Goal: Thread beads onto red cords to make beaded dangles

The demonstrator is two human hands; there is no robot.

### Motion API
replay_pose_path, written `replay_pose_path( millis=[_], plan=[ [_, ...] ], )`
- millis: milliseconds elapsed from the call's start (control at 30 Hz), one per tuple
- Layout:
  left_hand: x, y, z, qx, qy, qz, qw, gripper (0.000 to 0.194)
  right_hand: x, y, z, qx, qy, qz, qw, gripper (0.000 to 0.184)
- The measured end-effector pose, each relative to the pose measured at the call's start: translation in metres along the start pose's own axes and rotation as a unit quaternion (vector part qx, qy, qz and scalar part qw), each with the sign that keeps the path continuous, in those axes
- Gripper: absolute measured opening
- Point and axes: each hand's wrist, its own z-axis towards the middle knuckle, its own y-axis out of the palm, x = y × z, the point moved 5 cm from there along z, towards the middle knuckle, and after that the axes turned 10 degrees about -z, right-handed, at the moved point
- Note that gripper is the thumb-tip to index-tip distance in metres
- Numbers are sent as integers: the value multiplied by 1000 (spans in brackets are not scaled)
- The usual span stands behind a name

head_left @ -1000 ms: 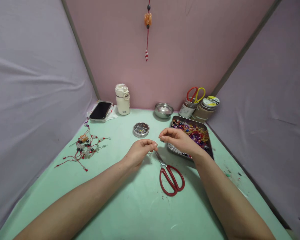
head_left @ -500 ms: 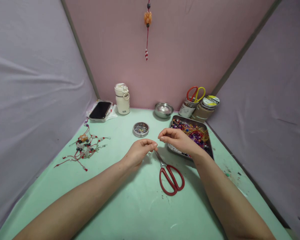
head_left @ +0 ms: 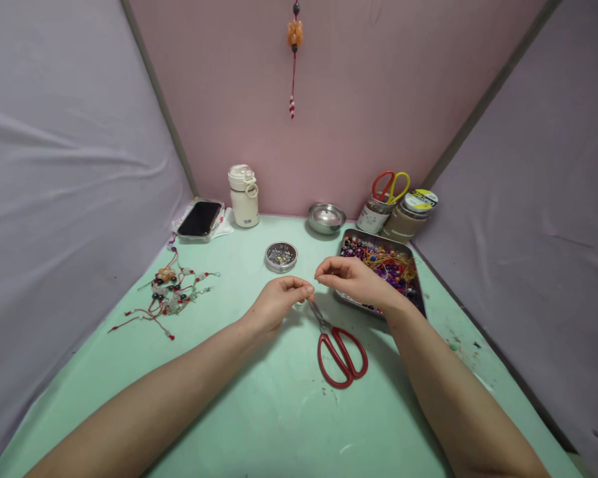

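Observation:
My left hand (head_left: 278, 302) is closed in a pinch above the middle of the table. Something small and clear shows below its fingers, too small to name. Facing it, my right hand (head_left: 349, 279) is also pinched, its fingertips a short gap from the left ones; whatever it holds is too fine to make out. Beneath the hands lie red-handled scissors (head_left: 339, 352), their blade tips partly hidden by my left fingers. Beyond my right hand is a metal tray (head_left: 418, 292) of mixed beads and golden threads, partly covered by that hand. A round clear case (head_left: 280, 267) with small pieces stands behind my left hand.
At left lies a beaded red-cord strand (head_left: 167, 292). Along the back are a phone (head_left: 200, 220), a cream bottle (head_left: 244, 199), a metal bowl (head_left: 326, 222) and two jars (head_left: 373, 216), one holding scissors. A beaded ornament (head_left: 294, 34) hangs against the pink wall.
Both hands keep nearly the same pinched pose. My right hand has shifted very slightly; the objects on the table have not moved.

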Motion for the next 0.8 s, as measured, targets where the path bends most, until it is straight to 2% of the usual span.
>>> replay_pose_path(
  millis=[200, 333, 533, 600, 667, 733, 800],
  plan=[
    [0, 0, 0, 1, 6, 29, 1000, 21, -4, 4, -1, -13, -1, -19, 1000, 13],
    [0, 2, 0, -8, 24, 2, 1000, 21, -7, 5, 0, -18, -6, -34, 999, 16],
    [-1, 0, 2, 8, 40, -33, 999, 25, 1, -16, -1, 36, 12, -36, 999, 21],
    [0, -1, 3, 17, 48, -37, 998, 28, 5, -26, -3, 54, 21, -82, 995, 20],
    [0, -3, 5, 28, 55, -39, 997, 31, 10, -37, -5, 66, 30, -173, 982, 17],
    [0, -5, 7, 37, 63, -37, 997, 32, 18, -46, -8, 60, 52, -277, 957, 14],
    [-1, -6, 8, 44, 67, -36, 996, 33, 30, -50, -10, 30, 92, -356, 930, 13]
  ],
)
